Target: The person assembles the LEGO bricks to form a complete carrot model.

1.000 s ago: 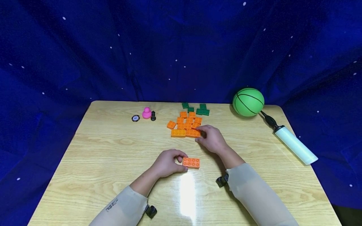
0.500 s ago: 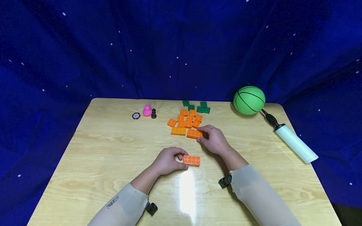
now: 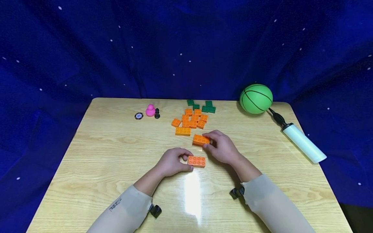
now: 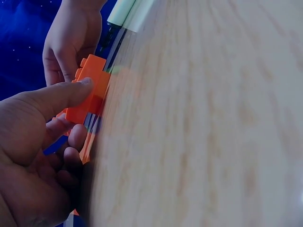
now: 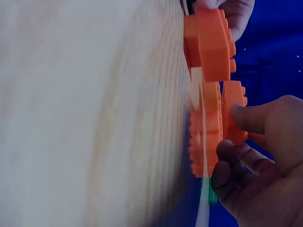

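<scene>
My left hand pinches the left end of a long orange toy building brick, studs up, near the middle of the table. In the left wrist view, a second orange block shows under this brick. My right hand pinches another orange building brick by its right end, between thumb and fingers. The right wrist view has that brick raised above the tabletop. The two held bricks are apart, the right hand's one farther back.
Behind the hands lies a yellow-orange long brick, with several small orange bricks and green bricks beyond. A pink duck, black pawn and chip sit left. A green ball and pump lie right.
My right hand has drawn its orange brick away from the yellow-orange one, toward me and up off the table. The left hand and its brick have stayed nearly still.
</scene>
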`<state>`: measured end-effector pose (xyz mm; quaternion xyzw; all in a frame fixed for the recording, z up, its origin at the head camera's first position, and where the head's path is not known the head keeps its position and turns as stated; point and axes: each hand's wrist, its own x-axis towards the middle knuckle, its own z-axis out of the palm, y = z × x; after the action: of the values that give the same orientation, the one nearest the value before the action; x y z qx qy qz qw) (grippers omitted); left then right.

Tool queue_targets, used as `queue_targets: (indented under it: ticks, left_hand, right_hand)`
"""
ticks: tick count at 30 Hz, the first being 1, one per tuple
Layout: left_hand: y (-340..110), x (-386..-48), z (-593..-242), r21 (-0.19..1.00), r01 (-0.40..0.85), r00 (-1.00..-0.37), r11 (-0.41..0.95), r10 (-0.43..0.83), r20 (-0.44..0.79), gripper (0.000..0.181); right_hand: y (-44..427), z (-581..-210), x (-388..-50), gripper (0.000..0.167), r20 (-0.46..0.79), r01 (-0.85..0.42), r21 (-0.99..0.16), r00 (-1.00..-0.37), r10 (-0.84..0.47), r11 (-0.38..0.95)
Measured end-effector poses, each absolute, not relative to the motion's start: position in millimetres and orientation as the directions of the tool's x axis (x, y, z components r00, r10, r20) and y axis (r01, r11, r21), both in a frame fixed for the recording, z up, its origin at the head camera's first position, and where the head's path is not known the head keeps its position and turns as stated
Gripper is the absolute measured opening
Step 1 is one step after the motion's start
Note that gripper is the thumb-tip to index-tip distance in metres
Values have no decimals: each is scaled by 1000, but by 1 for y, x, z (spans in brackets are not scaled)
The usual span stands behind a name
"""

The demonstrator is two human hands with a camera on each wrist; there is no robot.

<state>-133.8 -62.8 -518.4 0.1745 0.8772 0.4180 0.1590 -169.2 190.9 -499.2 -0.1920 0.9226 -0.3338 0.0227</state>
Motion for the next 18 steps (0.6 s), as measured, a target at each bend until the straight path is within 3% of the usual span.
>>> queue_targets:
  ticks: [18]
  left_hand:
    - [-62,-132,-518,781,184,-894,597,432,-120,47]
  right_hand:
    - [201,-500,-143,36,120,-366,-638,-916,-382,677]
